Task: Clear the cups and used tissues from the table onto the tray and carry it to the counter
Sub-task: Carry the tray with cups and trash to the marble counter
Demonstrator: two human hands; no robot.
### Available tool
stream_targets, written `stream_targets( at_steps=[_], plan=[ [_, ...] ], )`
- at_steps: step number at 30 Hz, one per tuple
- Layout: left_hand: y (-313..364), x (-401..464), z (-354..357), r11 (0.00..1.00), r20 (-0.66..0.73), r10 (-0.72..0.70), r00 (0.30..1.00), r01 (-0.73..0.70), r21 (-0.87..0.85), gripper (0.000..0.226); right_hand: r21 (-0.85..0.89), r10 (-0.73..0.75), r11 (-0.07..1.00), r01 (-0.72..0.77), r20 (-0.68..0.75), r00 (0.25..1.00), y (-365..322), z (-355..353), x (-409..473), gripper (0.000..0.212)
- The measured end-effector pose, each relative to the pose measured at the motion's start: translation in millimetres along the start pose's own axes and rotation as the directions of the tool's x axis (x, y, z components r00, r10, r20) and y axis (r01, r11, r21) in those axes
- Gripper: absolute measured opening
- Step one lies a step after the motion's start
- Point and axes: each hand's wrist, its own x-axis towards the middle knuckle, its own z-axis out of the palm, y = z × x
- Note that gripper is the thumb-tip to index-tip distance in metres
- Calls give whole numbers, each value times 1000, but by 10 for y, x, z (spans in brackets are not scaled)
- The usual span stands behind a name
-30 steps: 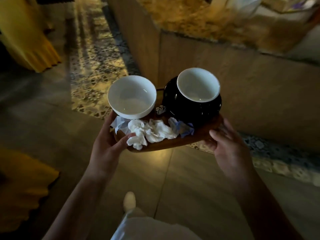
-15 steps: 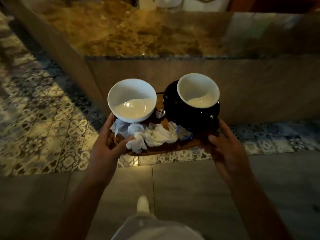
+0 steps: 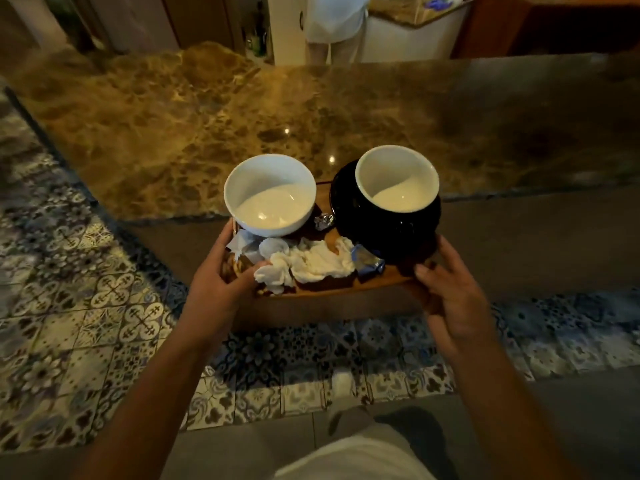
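I hold a wooden tray [image 3: 332, 292] in front of me, level with the near edge of a brown marble counter [image 3: 242, 116]. My left hand [image 3: 221, 275] grips the tray's left end, thumb on top beside the tissues. My right hand [image 3: 450, 292] grips the right end. On the tray stand a white cup [image 3: 270, 195] at left and a black cup with a white inside [image 3: 391, 202] at right. Crumpled white tissues [image 3: 308, 261] lie along the front, with a blue wrapper [image 3: 369, 266] and a small foil wrapper [image 3: 323, 221].
The counter top stretches wide beyond the tray. A person in light clothes [image 3: 334, 26] stands behind the counter near white cabinets. Patterned floor tiles [image 3: 86, 289] run along the counter's base and left side. My leg and foot show below.
I have stepped up to the counter; it fills far more of the view and the tray's far edge now reaches its near edge. Both hands keep the same grip.
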Motion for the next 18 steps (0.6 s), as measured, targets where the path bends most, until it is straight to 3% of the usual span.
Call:
stream_targets(
  at_steps=[8,10,16,18],
  plan=[
    [29,1666,-15,978,50,-58,997,46,204,87,-18,85,996,-86,-16,996,-225,347,1617,77],
    [74,1783,0,976,82,-44,996,26,215,86,-10,104,995,-104,-13,994,-213,413,1690,74],
    [34,2745,-118,967,132,-121,984,87,238,96,-8,153,988,-157,-156,976,-33,713,2349,68],
    [-36,3172,-216,953,221,-165,961,98,287,97,-9,169,984,-178,-267,949,87,873,2494,68]
  ],
)
